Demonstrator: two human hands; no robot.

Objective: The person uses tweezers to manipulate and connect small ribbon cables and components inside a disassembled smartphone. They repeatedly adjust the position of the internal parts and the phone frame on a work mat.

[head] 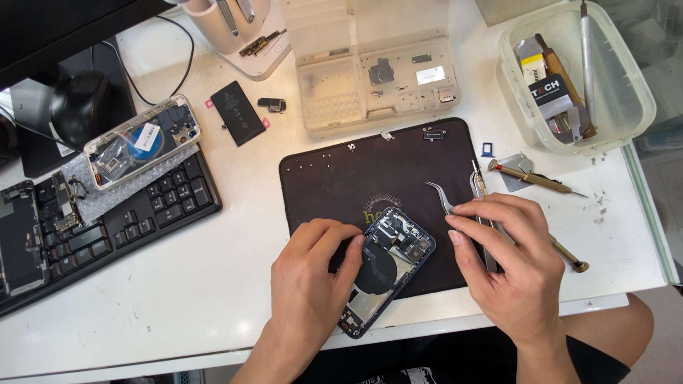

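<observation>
White worktop (178, 299) under bright even light, glass-edged side (651, 206) at right, dark monitor base (43, 153) behind.

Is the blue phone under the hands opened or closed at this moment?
Opened. The blue phone lies on the dark mat with its inner parts exposed; the left hand steadies it.

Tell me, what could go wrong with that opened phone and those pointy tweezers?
The curved tweezers in the right hand point toward the open phone; a slip might scratch its bare parts. The phone sits near the desk edge, held only by the left hand, so it might slide off. Tiny screws on the dark mat could roll away.
</observation>
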